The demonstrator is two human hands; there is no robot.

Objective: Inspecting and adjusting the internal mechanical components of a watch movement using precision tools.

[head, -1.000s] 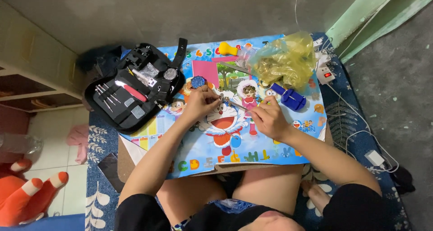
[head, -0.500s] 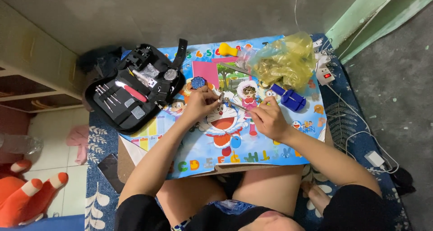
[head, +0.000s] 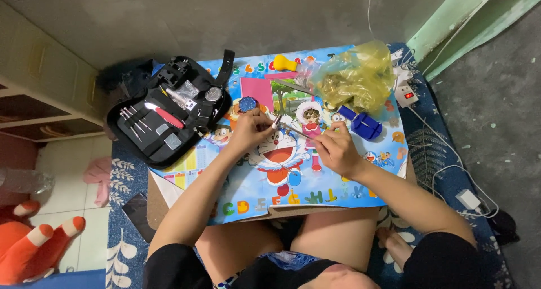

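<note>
My left hand point(head: 253, 130) pinches a small silvery part near its fingertips over a colourful cartoon-printed table top point(head: 253, 193). My right hand point(head: 333, 148) grips a thin metal tool point(head: 296, 130) whose tip points left toward the left hand's fingers. The two hands are close together, nearly touching at the tool's tip. A small round blue object point(head: 247, 104) lies just beyond the left hand. What exactly the left fingers hold is too small to tell.
An open black tool case point(head: 163, 117) with several small tools lies at the left. A yellow plastic bag point(head: 355, 80) and a blue tool point(head: 363, 124) sit at the right, a yellow item point(head: 284, 62) at the far edge. A power strip point(head: 407, 94) and cables lie right.
Both hands stay over the middle of the table; the fingers shift only slightly around the small part and the thin tool.
</note>
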